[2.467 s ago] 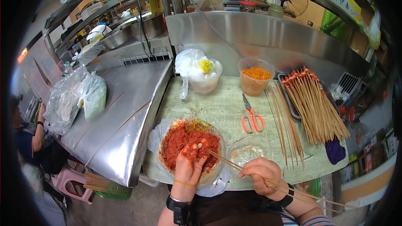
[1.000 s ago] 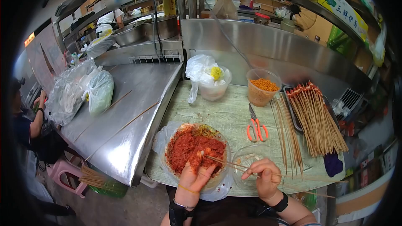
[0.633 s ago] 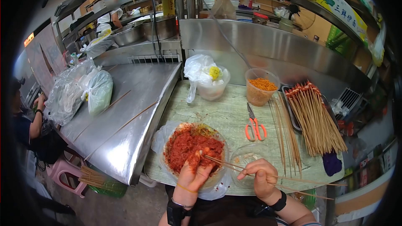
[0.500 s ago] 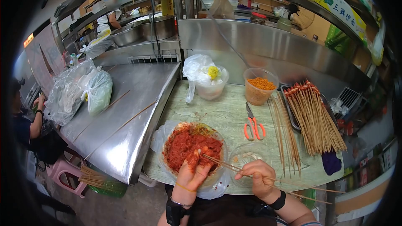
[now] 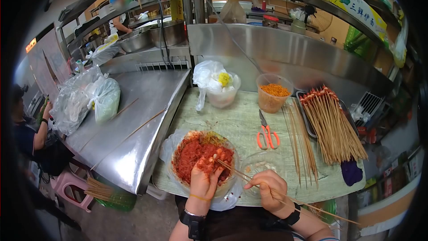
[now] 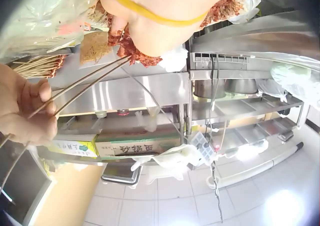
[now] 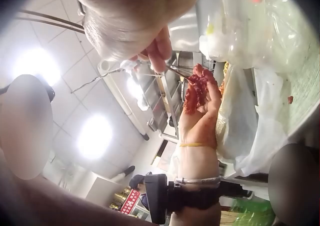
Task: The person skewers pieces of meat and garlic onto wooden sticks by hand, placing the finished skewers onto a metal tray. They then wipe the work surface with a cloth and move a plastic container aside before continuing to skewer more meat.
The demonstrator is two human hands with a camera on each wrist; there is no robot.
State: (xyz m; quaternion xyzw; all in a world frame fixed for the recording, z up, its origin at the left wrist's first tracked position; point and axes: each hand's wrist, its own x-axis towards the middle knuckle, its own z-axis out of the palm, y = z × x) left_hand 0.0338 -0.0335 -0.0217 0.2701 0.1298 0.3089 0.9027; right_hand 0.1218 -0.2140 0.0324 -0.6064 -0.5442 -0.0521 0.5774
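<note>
Over the near bowl (image 5: 171, 163), my left hand (image 5: 203, 177) pinched red meat (image 5: 189, 151) at the tips of two skewers (image 5: 236, 174) that my right hand (image 5: 267, 190) gripped beside it.

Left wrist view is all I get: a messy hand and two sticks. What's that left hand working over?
Observer: The left hand is over a bowl of red meat at the near edge of the table, fingers in the meat.
Operator: How far back do the sticks run?
Observer: The right hand pinches two skewers; their tails pass its wrist and stick out beyond the table's near edge.
Operator: Any tool lying close?
Observer: Orange-handled scissors lie on the table beyond the right hand, with loose bare skewers just to their right.
</note>
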